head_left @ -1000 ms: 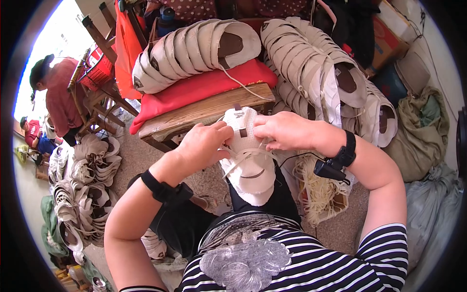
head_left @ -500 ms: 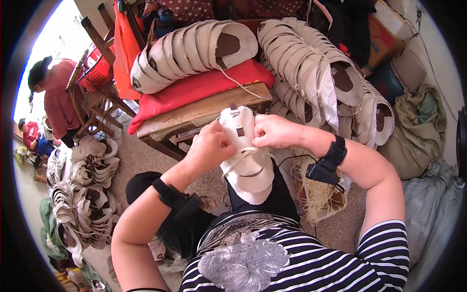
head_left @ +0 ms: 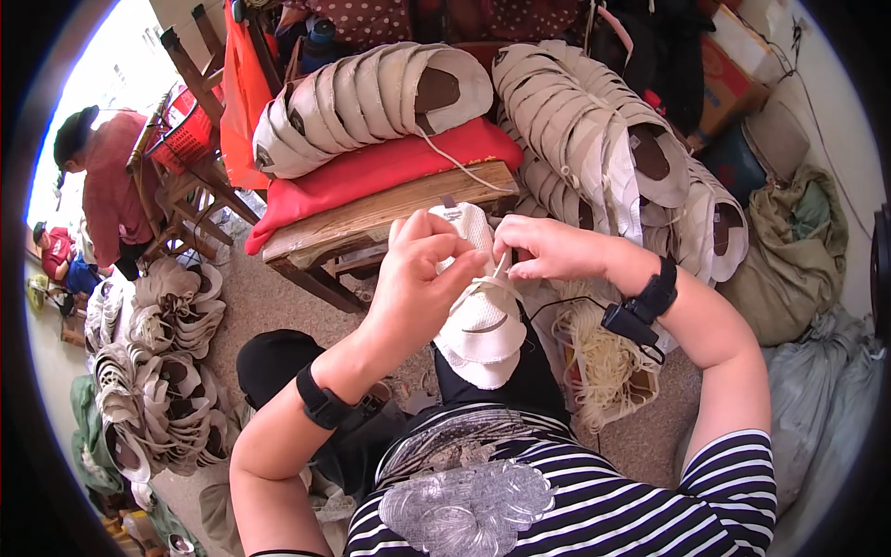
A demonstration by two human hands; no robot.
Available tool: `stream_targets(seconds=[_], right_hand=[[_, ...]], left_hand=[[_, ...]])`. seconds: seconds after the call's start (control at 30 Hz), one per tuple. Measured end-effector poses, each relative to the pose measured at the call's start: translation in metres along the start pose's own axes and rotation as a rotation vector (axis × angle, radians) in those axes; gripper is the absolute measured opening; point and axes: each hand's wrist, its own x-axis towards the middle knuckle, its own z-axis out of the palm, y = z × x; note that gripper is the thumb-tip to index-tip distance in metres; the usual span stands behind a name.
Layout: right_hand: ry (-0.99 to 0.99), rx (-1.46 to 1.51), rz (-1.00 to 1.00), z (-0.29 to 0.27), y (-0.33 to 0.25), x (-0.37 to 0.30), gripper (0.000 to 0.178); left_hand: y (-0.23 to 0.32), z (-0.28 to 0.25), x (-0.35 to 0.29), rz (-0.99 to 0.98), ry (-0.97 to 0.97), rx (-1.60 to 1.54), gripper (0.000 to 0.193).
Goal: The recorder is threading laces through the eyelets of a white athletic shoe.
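A pale, cream shoe upper (head_left: 476, 339) rests on my lap, its tongue (head_left: 464, 223) pointing away from me toward the wooden bench. A flat off-white shoelace (head_left: 502, 266) crosses its front. My right hand (head_left: 548, 249) pinches the lace between thumb and fingertips, just right of the tongue. My left hand (head_left: 429, 274) is raised over the left side of the upper, thumb and fingers drawn together. Whatever lies in its pinch is hidden, and the hand covers part of the tongue.
Nested shoe uppers (head_left: 371, 102) lie on a red cloth (head_left: 390, 181) over the wooden bench (head_left: 371, 223). More stacked uppers (head_left: 594, 121) stand at right. Loose laces (head_left: 603, 362) fill a box by my right leg. Uppers (head_left: 167, 371) pile on the left floor; a person (head_left: 116, 186) is beyond.
My left hand has lifted and moved right, over the tongue. My right hand has shifted slightly right, with the lace now standing up at its fingertips. The upper stays on my lap.
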Motion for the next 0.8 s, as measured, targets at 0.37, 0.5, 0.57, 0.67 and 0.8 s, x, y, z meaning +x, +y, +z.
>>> stream_targets(seconds=[0.37, 0.5, 0.57, 0.67, 0.8], right_hand=[[0.148, 0.355, 0.366, 0.020, -0.015, 0.015, 0.022], [0.379, 0.925, 0.696, 0.017, -0.043, 0.028, 0.023], [0.430, 0.949, 0.663, 0.008, -0.053, 0.036, 0.019], [0.579, 0.531, 0.168, -0.004, -0.078, 0.044, 0.015], [0.490, 0.929, 0.064, -0.030, -0.096, 0.049, 0.020]], left_hand=[[-0.051, 0.015, -0.002, -0.352, -0.003, -0.714, 0.015], [-0.054, 0.018, -0.001, -0.367, 0.019, -0.804, 0.012], [-0.042, 0.020, -0.002, -0.315, -0.055, -0.831, 0.013], [-0.031, 0.017, 0.001, -0.242, -0.217, -0.813, 0.015], [0.024, -0.023, 0.013, -0.041, -0.102, -0.800, 0.009]])
